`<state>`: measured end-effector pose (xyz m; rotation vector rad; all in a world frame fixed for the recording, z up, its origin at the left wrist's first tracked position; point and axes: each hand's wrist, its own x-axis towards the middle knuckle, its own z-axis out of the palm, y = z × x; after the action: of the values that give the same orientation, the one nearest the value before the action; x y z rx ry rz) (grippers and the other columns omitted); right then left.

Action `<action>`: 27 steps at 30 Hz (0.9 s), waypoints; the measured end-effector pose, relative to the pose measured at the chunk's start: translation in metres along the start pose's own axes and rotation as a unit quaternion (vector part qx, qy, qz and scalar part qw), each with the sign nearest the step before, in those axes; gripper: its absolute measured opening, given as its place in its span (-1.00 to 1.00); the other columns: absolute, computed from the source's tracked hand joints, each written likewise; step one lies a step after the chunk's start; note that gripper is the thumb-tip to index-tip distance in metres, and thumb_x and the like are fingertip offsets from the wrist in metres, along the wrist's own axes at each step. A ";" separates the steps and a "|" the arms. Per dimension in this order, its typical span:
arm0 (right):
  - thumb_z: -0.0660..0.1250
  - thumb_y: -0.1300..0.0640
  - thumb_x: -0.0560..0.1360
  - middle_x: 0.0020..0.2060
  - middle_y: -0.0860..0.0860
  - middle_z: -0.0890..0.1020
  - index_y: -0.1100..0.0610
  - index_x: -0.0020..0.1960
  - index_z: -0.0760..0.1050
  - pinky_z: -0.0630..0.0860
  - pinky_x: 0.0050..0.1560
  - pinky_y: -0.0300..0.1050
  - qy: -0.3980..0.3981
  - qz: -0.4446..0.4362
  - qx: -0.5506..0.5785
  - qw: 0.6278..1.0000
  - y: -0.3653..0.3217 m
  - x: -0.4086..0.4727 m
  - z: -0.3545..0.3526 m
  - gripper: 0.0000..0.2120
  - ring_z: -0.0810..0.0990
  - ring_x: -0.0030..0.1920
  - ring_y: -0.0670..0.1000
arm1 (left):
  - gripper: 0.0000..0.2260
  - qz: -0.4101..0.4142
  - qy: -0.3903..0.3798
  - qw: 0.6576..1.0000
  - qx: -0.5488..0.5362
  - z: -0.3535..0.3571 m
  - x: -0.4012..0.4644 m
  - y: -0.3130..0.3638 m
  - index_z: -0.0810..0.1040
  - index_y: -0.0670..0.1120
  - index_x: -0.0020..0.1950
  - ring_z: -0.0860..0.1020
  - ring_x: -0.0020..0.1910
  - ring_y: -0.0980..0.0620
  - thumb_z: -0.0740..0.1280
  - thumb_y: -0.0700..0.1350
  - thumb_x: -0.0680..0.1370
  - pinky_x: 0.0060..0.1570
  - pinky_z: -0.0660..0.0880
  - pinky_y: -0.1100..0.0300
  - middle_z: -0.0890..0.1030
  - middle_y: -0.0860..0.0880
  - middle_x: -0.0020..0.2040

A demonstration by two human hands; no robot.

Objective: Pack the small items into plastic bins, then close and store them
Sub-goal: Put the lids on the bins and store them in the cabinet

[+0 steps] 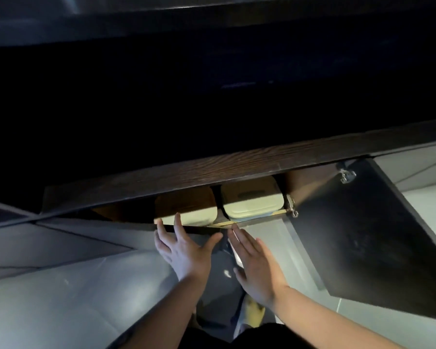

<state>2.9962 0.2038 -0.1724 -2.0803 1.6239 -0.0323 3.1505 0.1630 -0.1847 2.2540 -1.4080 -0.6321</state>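
Note:
Two pale plastic bins with lids on sit side by side inside a low dark-wood cabinet. The left bin [189, 214] is partly hidden under the cabinet top [212, 170]; the right bin [253, 204] shows more of its cream lid. My left hand [184, 250] is spread open just in front of the left bin, fingertips at the cabinet's lower front edge. My right hand [257, 265] is flat and open, fingers pointing toward the gap between the bins. Neither hand holds anything.
The right cabinet door [368, 230] stands swung open, with hinges [291, 206] at its inner edge. A second dark door panel [161, 285] angles out below my left arm. Grey tiled floor [48, 298] lies all around. The top of the view is dark.

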 end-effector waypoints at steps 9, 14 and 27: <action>0.27 0.22 0.55 0.46 -0.15 -0.44 -0.13 0.40 -0.55 -0.41 0.42 -0.08 0.057 0.109 -0.048 0.991 -0.013 0.041 -0.003 -0.02 -0.43 0.47 -0.01 | -0.54 0.321 -0.074 0.942 0.072 -0.026 0.030 -0.036 0.43 0.06 0.24 0.44 0.11 -0.19 0.46 -0.06 0.38 0.05 0.42 -0.11 0.39 -0.09 0.28; 0.29 0.20 0.52 0.47 -0.15 -0.41 -0.11 0.52 -0.41 -0.36 0.46 0.00 0.055 0.156 -0.027 0.986 -0.017 0.067 -0.002 -0.05 -0.36 0.51 0.02 | -0.69 0.319 -0.264 0.909 0.041 -0.031 0.067 -0.017 0.45 0.10 0.25 0.43 0.23 0.06 0.29 -0.12 0.53 0.11 0.44 0.12 0.47 0.11 0.23; 0.33 0.15 0.50 0.56 -0.08 -0.18 -0.14 0.56 -0.16 -0.15 0.48 -0.07 0.116 0.293 0.037 0.948 0.014 0.005 -0.009 -0.15 -0.09 0.56 0.03 | -0.69 0.302 -0.391 0.868 0.039 -0.003 0.051 0.022 0.47 0.01 0.22 0.44 0.24 -0.04 0.33 -0.21 0.50 0.18 0.44 0.03 0.47 -0.01 0.19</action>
<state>2.9821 0.1938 -0.1708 -1.5060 2.2866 -0.1369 3.1560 0.1076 -0.1784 1.4571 -2.3969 -1.3427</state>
